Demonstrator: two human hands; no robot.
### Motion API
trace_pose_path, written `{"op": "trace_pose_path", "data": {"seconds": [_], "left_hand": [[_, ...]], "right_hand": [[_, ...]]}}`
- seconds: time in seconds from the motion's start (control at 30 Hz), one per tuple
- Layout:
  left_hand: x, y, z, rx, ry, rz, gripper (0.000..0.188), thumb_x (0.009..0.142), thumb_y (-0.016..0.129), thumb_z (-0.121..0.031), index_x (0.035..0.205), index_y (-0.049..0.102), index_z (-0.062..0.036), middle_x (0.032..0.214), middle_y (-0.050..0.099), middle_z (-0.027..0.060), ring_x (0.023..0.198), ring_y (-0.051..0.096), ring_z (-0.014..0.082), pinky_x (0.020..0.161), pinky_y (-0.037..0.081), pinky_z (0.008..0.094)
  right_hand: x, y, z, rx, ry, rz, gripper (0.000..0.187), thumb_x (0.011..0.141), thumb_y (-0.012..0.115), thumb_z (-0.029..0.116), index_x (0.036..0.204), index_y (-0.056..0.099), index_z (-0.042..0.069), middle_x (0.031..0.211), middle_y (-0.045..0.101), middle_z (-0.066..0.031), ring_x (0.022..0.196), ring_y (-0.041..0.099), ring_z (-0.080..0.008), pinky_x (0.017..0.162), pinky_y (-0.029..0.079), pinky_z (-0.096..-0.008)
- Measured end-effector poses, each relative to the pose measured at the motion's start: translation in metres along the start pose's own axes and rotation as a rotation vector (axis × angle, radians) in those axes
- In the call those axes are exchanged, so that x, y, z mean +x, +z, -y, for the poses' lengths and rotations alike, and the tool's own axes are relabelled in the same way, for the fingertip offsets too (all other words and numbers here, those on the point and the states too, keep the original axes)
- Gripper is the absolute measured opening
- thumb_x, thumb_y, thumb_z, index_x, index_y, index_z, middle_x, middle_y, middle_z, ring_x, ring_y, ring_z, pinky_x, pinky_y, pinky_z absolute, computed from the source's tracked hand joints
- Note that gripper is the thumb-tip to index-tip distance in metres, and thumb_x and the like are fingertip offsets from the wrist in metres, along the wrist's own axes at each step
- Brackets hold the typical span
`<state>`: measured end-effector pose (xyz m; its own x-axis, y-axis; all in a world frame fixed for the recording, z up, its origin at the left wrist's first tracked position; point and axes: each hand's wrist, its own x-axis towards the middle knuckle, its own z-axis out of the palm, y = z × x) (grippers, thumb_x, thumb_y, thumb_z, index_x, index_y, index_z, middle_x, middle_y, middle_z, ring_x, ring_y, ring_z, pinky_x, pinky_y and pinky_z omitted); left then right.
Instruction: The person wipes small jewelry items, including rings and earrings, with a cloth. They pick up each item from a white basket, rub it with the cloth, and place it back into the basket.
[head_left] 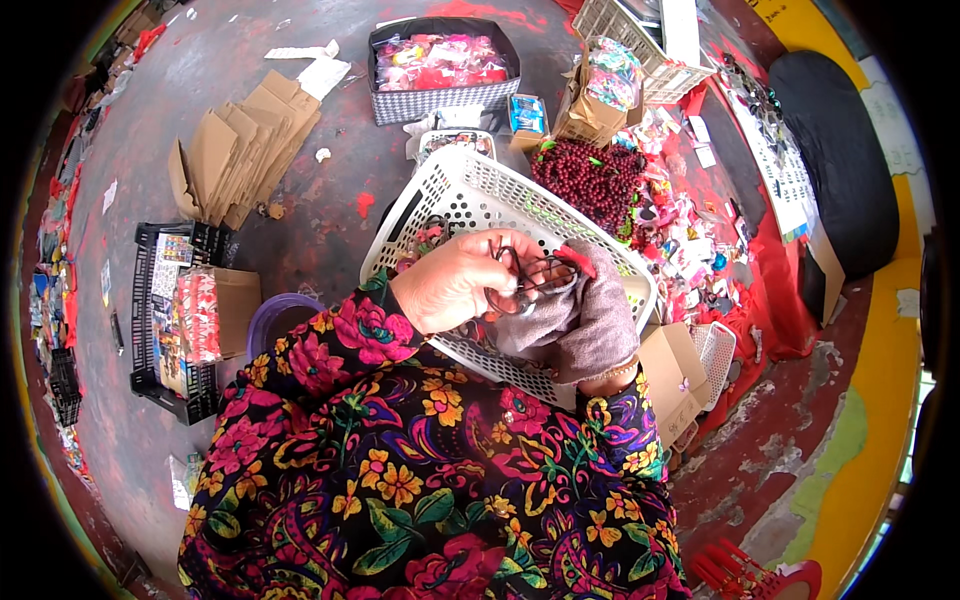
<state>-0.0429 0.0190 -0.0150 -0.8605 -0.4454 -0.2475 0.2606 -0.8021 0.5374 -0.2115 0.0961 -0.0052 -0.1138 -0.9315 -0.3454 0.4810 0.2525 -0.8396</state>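
Above the white perforated plastic basket (470,190): bare left hand (455,285) and grey-gloved right hand (590,320) both closed on one dark looped wire tangle (530,275), which spans left-right between them, equally near.

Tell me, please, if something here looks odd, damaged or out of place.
Only the right hand wears a grey fabric glove; the left hand is bare. Both hold a tangle of dark thin loops over the white plastic lattice basket. The grey floor beside it is cracked and chipped.
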Motion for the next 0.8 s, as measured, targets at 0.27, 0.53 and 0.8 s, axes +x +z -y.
{"op": "trace_pose_path", "data": {"seconds": [0.27, 0.53, 0.8], "left_hand": [[-0.003, 0.012, -0.004, 0.169, -0.088, -0.003, 0.023, 0.090, 0.056, -0.022, 0.102, 0.051, -0.0039, 0.083, 0.054, 0.0015, 0.064, 0.050, 0.0065, 0.051, 0.038, 0.0183], [-0.012, 0.026, -0.013, 0.244, 0.017, -0.124, 0.024, 0.087, 0.062, -0.027, 0.098, 0.056, -0.0066, 0.080, 0.053, -0.0016, 0.053, 0.042, 0.0021, 0.045, 0.034, 0.0159], [-0.008, 0.022, -0.006, 0.350, 0.058, -0.105, 0.018, 0.088, 0.059, -0.016, 0.100, 0.055, -0.0032, 0.077, 0.056, -0.0009, 0.053, 0.043, 0.0024, 0.046, 0.034, 0.0177]], "right_hand": [[0.000, 0.011, 0.003, -0.268, -0.216, 0.002, 0.016, 0.072, 0.064, 0.006, 0.085, 0.056, 0.002, 0.071, 0.058, -0.0050, 0.064, 0.058, -0.0174, 0.058, 0.047, -0.0280], [-0.001, 0.014, 0.018, -1.018, -0.853, 0.084, 0.018, 0.062, 0.064, 0.004, 0.078, 0.056, 0.003, 0.066, 0.053, -0.0138, 0.060, 0.053, -0.0331, 0.054, 0.042, -0.0359], [-0.002, 0.013, 0.018, -1.156, -1.076, 0.023, 0.020, 0.060, 0.065, 0.004, 0.078, 0.056, 0.002, 0.068, 0.052, -0.0133, 0.063, 0.054, -0.0308, 0.055, 0.042, -0.0346]]}}
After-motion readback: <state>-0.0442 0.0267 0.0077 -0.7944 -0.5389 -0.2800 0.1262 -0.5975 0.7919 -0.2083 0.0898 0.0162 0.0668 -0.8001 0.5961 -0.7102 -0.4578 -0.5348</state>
